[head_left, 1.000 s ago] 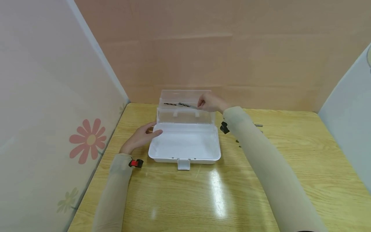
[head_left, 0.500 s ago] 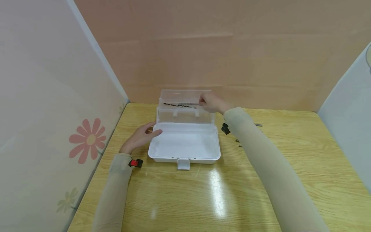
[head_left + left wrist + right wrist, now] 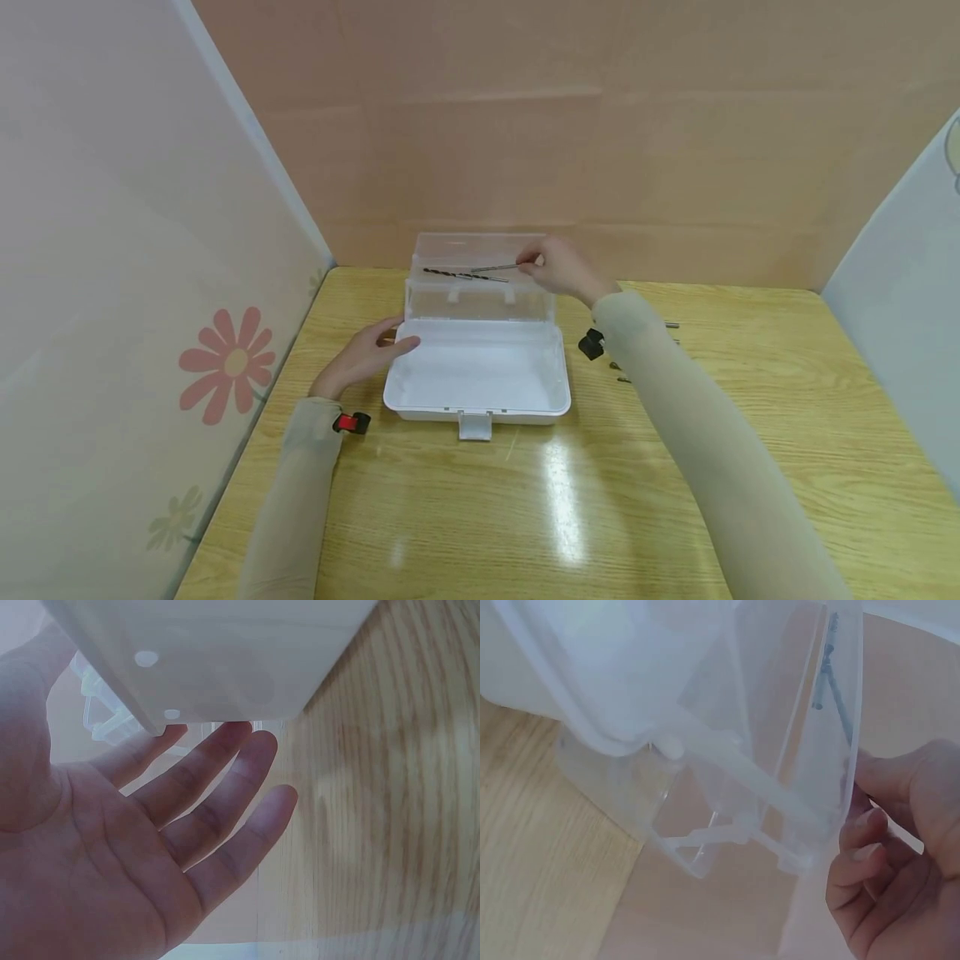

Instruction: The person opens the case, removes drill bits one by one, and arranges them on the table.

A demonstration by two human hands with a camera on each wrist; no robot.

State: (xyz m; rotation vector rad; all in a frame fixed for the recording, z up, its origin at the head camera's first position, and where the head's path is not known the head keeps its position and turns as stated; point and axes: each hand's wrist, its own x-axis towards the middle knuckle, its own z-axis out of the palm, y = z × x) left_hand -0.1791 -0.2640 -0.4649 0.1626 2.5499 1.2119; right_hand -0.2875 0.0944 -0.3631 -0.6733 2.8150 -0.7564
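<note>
An open white plastic box (image 3: 480, 414) stands on the table, its clear upper tray (image 3: 480, 302) raised behind it. My left hand (image 3: 363, 357) rests at the box's left wall, thumb over the rim. In the left wrist view, the fingers (image 3: 251, 761) of that hand are extended beside the box corner. Above the tray, my right hand (image 3: 558, 268) pinches a thin drill bit (image 3: 497, 267) by one end. Two drill bits lie lengthwise in the tray, a left bit (image 3: 444, 272) and a right bit (image 3: 495, 279). The right wrist view shows the held bit (image 3: 840, 705) through clear plastic.
More metal bits (image 3: 621, 380) lie on the wooden table (image 3: 450, 517), right of the box, partly behind the right sleeve (image 3: 690, 417). The box's front latch (image 3: 476, 427) hangs down. Walls (image 3: 150, 250) stand at the left, right and back.
A second drill bit has been let go in the tray. My right hand now holds another thin bit and has shifted slightly right. The left hand has stayed still.
</note>
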